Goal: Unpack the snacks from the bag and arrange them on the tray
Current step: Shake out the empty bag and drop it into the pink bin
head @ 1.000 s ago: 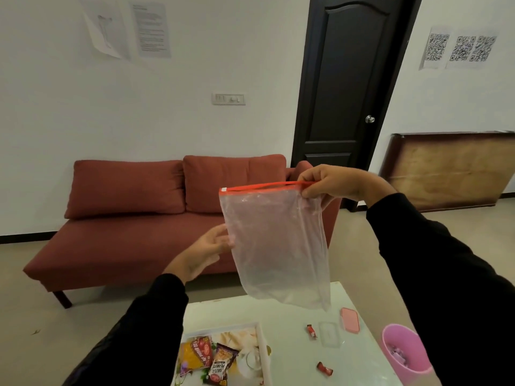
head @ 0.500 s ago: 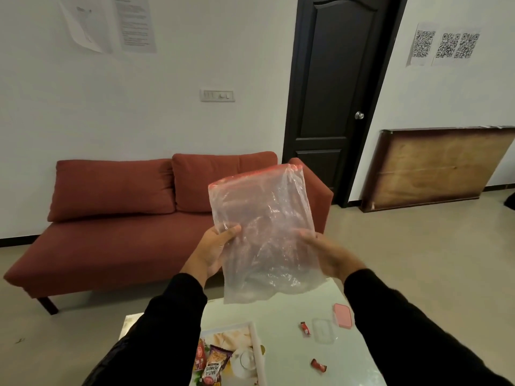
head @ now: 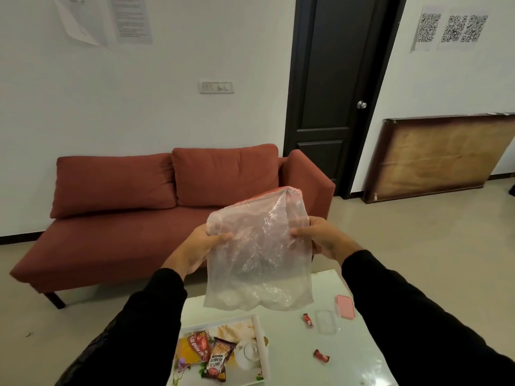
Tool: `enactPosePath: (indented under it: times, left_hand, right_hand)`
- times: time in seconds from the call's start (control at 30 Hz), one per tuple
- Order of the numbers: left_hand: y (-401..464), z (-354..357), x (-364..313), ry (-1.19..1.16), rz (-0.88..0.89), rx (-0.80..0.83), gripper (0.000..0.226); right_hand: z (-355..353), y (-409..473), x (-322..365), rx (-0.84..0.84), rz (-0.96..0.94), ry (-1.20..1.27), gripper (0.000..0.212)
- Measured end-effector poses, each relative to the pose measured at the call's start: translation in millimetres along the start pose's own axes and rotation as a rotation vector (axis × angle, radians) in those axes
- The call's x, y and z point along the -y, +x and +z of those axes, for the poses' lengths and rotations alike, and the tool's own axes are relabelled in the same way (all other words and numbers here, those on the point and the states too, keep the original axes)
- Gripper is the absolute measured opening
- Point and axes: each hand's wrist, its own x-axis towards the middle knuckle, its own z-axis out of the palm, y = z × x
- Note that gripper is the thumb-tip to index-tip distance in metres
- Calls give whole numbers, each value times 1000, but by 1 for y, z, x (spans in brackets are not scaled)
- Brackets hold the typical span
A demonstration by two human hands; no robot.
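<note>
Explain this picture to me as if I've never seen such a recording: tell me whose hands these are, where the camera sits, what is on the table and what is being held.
No machine here: a person wears a camera on the head, so you look forward and down over their own arms in black sleeves. The left hand and right hand each have a grip on one side of a clear plastic bag, which looks empty. Below stands a white table. On it a tray holds two snack packets: an orange and red packet and a peanut packet. Two small red candies, a clear box and a pink lid lie beside the tray.
</note>
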Motion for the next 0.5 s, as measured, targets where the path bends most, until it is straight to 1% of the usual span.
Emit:
enactPosePath:
  times: [0.07, 0.1, 0.17, 0.27, 0.3, 0.4, 0.5]
  left_hand:
    - [-1, -6, -1, -50, -52, 80, 45]
    - [-1, -8, -1, -63, -72, 80, 42]
    - [0, -9, 1, -55, -80, 6, 39]
    - [2, -7, 1, -55, 8, -136, 33]
    - [2, -6, -1, -68, 50, -165, 29]
    - [4, -5, -4, -110, 133, -244, 23]
    - [6, -8, -7, -205, 200, -212, 30]
  right_hand:
    - [-2, 3, 0, -59, -13, 9, 26]
    - [-3, 3, 1, -63, -26, 19, 26]
    - [-5, 1, 5, -45, -67, 40, 29]
    - [-7, -2, 17, -16, -193, 48, 34]
    - [-7, -3, 23, -22, -239, 36, 31]
    - [-6, -11, 44, -41, -343, 21, 10]
    - [-7, -24, 67, 28, -444, -36, 14]
